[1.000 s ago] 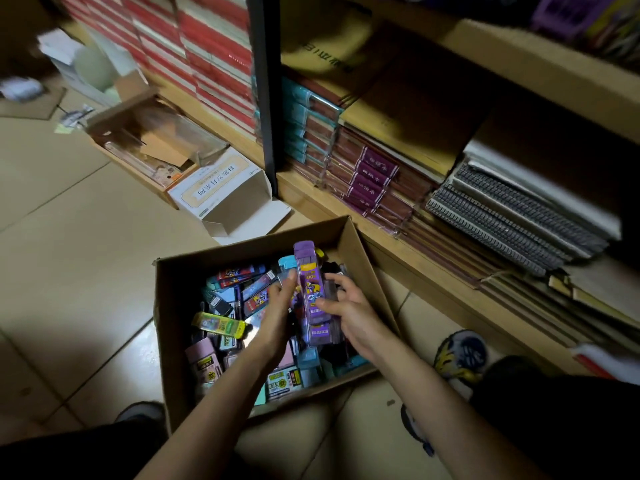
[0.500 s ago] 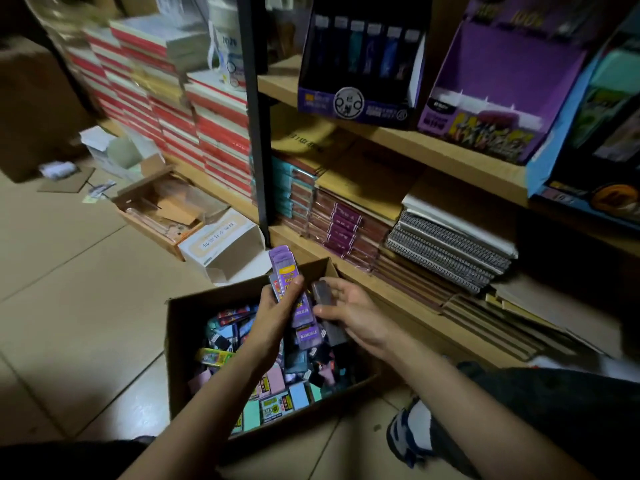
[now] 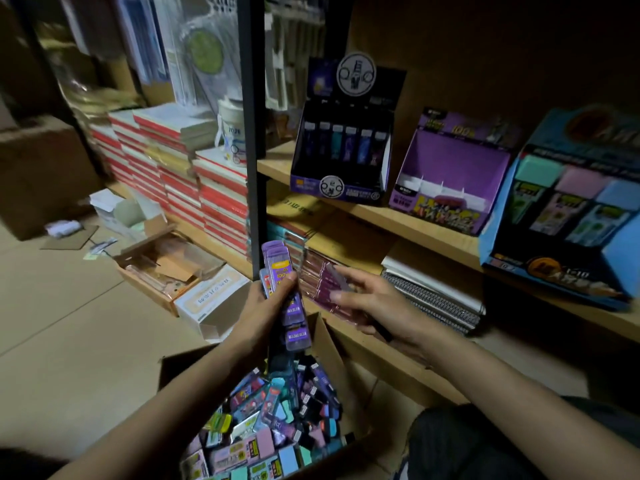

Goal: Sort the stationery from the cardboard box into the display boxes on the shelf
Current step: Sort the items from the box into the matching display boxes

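**Packs bunched by colour, ready for the shelf**

Left hand (image 3: 266,303) grips several purple packs (image 3: 277,261) upright, fingers curled round their middle, probably to keep one kind together. Right hand (image 3: 377,306), fingers partly curled, seems to hold a slim pack (image 3: 335,276); blur hides the grip. Both hover over the cardboard box (image 3: 332,341) of mixed stationery. On the shelf (image 3: 398,223), the purple display box (image 3: 453,161) shows bare slots, the likely destination.
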`<state>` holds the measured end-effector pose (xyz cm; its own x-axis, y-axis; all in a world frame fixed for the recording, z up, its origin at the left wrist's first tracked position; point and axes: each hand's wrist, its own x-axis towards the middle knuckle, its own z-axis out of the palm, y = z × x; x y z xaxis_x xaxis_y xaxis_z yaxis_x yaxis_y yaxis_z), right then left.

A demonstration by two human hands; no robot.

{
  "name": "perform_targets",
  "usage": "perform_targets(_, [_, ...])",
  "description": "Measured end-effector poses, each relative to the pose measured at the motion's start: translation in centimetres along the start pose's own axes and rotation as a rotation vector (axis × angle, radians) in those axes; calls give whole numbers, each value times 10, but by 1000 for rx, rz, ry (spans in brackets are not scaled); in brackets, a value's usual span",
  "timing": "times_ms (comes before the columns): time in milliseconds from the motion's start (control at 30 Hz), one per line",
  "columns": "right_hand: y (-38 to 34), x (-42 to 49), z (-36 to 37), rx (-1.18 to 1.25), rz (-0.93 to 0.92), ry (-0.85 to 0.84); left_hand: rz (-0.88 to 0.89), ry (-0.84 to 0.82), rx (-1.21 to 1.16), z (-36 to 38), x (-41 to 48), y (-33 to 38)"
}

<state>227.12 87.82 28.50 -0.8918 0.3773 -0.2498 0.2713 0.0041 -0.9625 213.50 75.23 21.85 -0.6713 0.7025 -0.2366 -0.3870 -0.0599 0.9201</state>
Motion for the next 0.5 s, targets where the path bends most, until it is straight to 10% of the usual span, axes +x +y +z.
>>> perform_targets(333, [-44, 16, -29, 41, -141, -138, 128, -23, 103, 9, 19, 56])
perform_targets(500, [-46, 25, -43, -117, -147, 48, 125, -43, 62, 21, 34, 67])
